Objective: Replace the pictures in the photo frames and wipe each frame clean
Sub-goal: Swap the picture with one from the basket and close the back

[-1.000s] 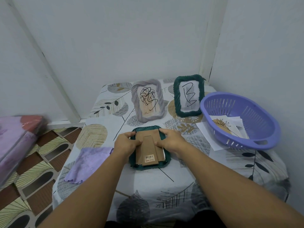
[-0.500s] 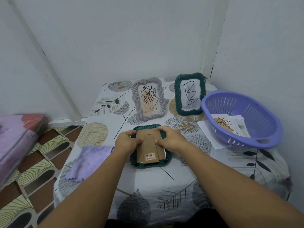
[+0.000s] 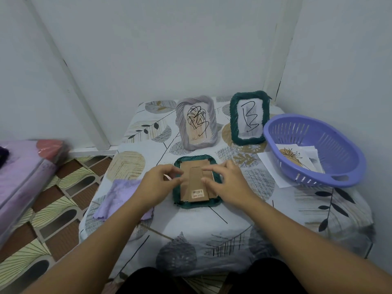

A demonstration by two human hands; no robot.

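Note:
A dark green photo frame (image 3: 197,205) lies face down mid-table, its brown cardboard backing (image 3: 196,179) and folded stand facing up. My left hand (image 3: 159,181) has curled fingers pinching at the backing's left edge. My right hand (image 3: 229,181) rests its spread fingertips on the backing's right side. Behind stand a grey frame (image 3: 180,124) with a scribbled drawing and a second green frame (image 3: 234,122) with a black scrawl. A purple cloth (image 3: 118,196) lies left of the flat frame, partly under my left forearm.
A purple slotted basket (image 3: 314,132) at the right holds printed pictures (image 3: 294,158) and sits on a white sheet (image 3: 269,164). White walls close in behind and to the right. The table drops off at the left to a patterned floor, with a wrapped mattress (image 3: 21,170) beyond.
Both hands have let go of the flat frame's sides. The fingers now work on the cardboard backing, the right hand's spread out. The frame itself has not moved.

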